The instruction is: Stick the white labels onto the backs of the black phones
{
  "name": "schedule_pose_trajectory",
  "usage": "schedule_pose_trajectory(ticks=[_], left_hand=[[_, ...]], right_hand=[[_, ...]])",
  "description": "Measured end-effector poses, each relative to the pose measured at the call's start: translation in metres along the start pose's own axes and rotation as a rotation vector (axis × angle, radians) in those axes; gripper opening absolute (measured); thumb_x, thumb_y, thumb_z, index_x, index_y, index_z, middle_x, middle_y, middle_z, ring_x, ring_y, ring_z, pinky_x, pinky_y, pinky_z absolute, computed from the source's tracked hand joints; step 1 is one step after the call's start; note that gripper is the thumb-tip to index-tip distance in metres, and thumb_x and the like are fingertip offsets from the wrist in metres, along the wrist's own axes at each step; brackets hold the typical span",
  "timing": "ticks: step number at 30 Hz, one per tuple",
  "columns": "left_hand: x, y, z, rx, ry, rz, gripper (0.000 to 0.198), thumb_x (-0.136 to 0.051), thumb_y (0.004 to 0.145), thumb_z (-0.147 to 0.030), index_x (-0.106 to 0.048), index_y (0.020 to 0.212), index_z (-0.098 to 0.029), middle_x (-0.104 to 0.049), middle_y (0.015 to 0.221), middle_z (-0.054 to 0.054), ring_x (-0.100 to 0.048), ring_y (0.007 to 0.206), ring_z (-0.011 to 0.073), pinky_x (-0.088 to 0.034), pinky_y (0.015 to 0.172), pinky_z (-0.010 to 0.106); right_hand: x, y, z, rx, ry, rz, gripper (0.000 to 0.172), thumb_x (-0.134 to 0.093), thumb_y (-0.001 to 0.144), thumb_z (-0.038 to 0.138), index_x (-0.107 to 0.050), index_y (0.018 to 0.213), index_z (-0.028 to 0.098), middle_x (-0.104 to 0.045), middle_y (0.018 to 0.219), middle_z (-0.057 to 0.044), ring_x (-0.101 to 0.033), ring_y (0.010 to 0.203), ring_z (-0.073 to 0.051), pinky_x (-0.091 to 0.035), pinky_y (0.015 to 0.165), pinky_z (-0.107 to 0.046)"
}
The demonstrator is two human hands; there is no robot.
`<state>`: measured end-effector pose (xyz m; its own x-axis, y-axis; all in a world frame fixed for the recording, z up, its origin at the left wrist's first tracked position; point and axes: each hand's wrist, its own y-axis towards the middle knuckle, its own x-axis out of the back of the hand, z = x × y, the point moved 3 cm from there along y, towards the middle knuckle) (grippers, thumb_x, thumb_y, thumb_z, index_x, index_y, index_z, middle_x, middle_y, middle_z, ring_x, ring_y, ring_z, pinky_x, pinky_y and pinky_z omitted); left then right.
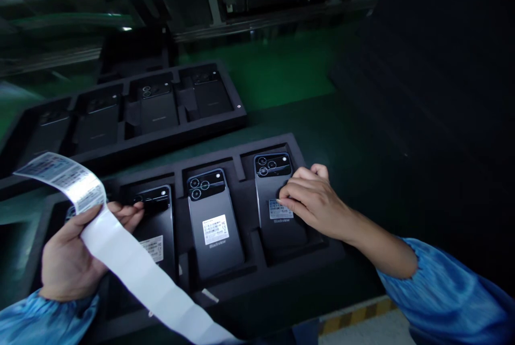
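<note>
My left hand (74, 254) holds a strip of labels (132, 256) between thumb and fingers. The strip's printed end curls up to the left, and its white band hangs down to the bottom edge. My right hand (311, 195) is closed, its fingertips at the upper edge of a printed label (280, 210) on the back of the rightmost dark phone (265, 186). Left of it lies a phone (231, 221) bearing a white label (215, 229). Another labelled phone (167, 221) is partly covered by my left hand and the strip. They sit in a black foam tray (249, 270).
Behind it, a second black tray (209, 119) holds several dark phones. Further back stands another black tray (132, 58) on the green surface (281, 74). Machine frames line the back. A small white piece (210, 295) lies on the near tray's front edge.
</note>
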<state>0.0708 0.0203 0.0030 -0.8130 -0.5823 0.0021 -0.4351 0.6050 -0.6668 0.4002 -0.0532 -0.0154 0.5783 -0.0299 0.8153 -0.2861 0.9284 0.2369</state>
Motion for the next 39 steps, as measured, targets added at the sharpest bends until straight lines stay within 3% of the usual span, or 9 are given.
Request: schedule_pose_trajectory(ticks=[27, 35, 39], left_hand=[[-0.001, 0.0, 0.0, -0.003, 0.033, -0.001, 0.027, -0.035, 0.086, -0.01, -0.057, 0.069, -0.011, -0.062, 0.076, 0.008, -0.065, 0.081, 0.0219, -0.058, 0.063, 0.026], [0.004, 0.009, 0.001, -0.022, 0.001, 0.071, 0.024, -0.037, 0.081, -0.01, -0.058, 0.069, -0.01, -0.061, 0.072, 0.01, -0.064, 0.086, 0.0262, -0.058, 0.066, 0.031], [0.008, 0.013, 0.001, -0.032, 0.005, 0.139, 0.024, -0.037, 0.079, -0.008, -0.059, 0.068, -0.01, -0.06, 0.07, 0.011, -0.064, 0.084, 0.0271, -0.058, 0.066, 0.032]], right_hand=[[-0.002, -0.002, -0.001, 0.019, -0.055, -0.004, 0.026, -0.045, 0.095, 0.027, -0.058, 0.074, 0.017, -0.056, 0.067, 0.001, -0.046, 0.073, -0.015, -0.021, 0.076, -0.035], [-0.001, -0.004, 0.001, 0.083, -0.089, 0.005, 0.022, -0.05, 0.094, 0.031, -0.06, 0.081, 0.017, -0.058, 0.072, 0.0, -0.046, 0.076, -0.016, -0.023, 0.078, -0.035], [-0.001, -0.005, 0.004, 0.099, -0.208, 0.081, 0.025, -0.054, 0.09, 0.04, -0.059, 0.087, 0.016, -0.057, 0.081, -0.003, -0.047, 0.082, -0.018, -0.026, 0.082, -0.037]])
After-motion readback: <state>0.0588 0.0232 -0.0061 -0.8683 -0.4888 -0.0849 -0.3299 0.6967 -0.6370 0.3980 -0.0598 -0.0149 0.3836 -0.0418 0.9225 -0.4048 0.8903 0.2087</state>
